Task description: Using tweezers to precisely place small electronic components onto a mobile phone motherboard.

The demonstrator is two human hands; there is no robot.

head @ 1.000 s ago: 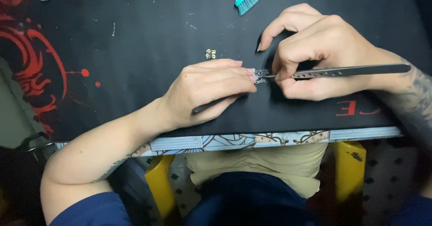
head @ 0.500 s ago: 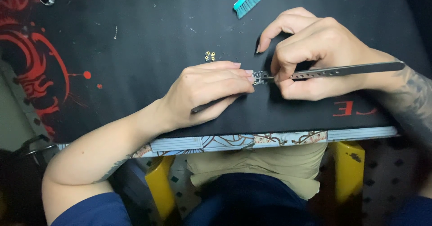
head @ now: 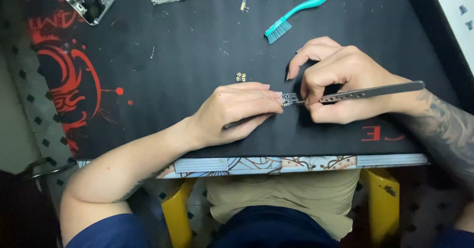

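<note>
Hands unmoved vs earlier: left hand [head: 237, 111] pins small part [head: 289, 99]; right hand [head: 340, 82] grips tweezers [head: 365, 93].

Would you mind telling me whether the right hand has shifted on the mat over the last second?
No. The right hand with the tweezers keeps its place relative to the gold parts and teal brush; only the camera moved.

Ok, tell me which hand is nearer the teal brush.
Right. The right hand sits just below the teal brush bristles; the left hand lies farther down and to the left.
</note>
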